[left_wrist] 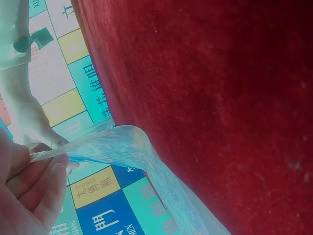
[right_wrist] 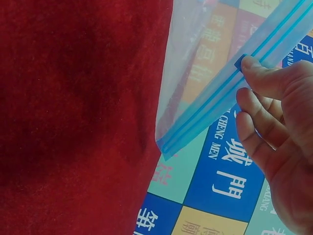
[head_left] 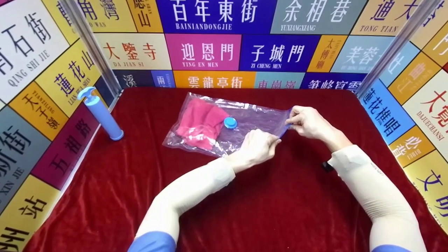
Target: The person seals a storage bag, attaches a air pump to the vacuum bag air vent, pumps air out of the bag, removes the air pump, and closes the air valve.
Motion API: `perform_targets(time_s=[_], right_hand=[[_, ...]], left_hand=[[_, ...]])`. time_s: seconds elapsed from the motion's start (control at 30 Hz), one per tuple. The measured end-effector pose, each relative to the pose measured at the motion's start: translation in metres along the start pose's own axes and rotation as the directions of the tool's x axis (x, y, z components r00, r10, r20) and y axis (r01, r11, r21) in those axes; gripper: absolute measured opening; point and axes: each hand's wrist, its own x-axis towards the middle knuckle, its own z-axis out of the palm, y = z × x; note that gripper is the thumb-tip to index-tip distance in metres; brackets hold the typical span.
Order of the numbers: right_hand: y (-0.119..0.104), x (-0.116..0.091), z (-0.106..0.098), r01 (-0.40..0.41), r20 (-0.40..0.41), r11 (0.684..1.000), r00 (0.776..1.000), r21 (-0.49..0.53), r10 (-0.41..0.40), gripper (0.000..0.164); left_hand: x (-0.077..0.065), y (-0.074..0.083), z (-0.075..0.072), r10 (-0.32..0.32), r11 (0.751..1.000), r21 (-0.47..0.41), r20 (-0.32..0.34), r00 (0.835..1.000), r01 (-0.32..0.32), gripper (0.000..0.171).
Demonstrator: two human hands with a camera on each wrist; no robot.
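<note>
A clear vacuum storage bag (head_left: 260, 111) lies on the red cloth with a folded pink fabric piece (head_left: 201, 119) inside its left part. A round blue valve cap (head_left: 230, 122) sits on the bag's top side. At the near end of the right-hand edge, my left hand (head_left: 257, 147) pinches the plastic between thumb and fingers. Farther along that edge, my right hand (head_left: 309, 122) pinches a small blue slider (right_wrist: 239, 62) on the blue zip strip (right_wrist: 203, 110). The edge is lifted and pulled taut between both hands.
A blue hand pump (head_left: 105, 117) stands upright at the left of the red-covered table (head_left: 273, 206). Panels with printed street names (head_left: 206, 52) enclose the back and sides. A small black object (head_left: 327, 166) shows beside the right cuff.
</note>
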Motion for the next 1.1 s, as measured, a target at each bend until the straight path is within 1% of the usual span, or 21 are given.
perform_targets(time_s=[0.4, 0.5, 0.73, 0.83, 1.1], right_hand=[[0.0035, -0.0016, 0.0039, -0.011, 0.003, 1.0, 1.0, -0.014, 0.011, 0.022], [0.0045, -0.0021, 0.0044, -0.012, 0.005, 1.0, 1.0, -0.022, 0.012, 0.023], [0.0073, -0.002, 0.0048, -0.015, 0.015, 0.999, 1.0, -0.029, 0.016, 0.032], [0.0081, -0.0024, 0.0046, -0.017, 0.008, 0.999, 1.0, -0.033, 0.017, 0.031], [0.0088, -0.0045, 0.0058, -0.045, 0.016, 0.998, 0.999, -0.036, 0.045, 0.031]], left_hand=[[-0.001, 0.0009, -0.0035, 0.004, 1.0, 0.002, 0.035, 0.999, -0.004, 0.039], [-0.001, 0.0013, -0.0034, 0.013, 1.0, 0.009, 0.03, 0.999, -0.013, 0.038], [-0.0026, 0.0017, -0.0031, 0.028, 1.0, -0.008, 0.01, 1.0, -0.027, 0.038], [-0.0027, 0.0022, -0.0036, 0.035, 0.999, -0.012, 0.002, 0.999, -0.035, 0.039], [-0.0044, 0.0036, -0.0048, 0.045, 0.999, 0.016, 0.0, 0.999, -0.045, 0.037]])
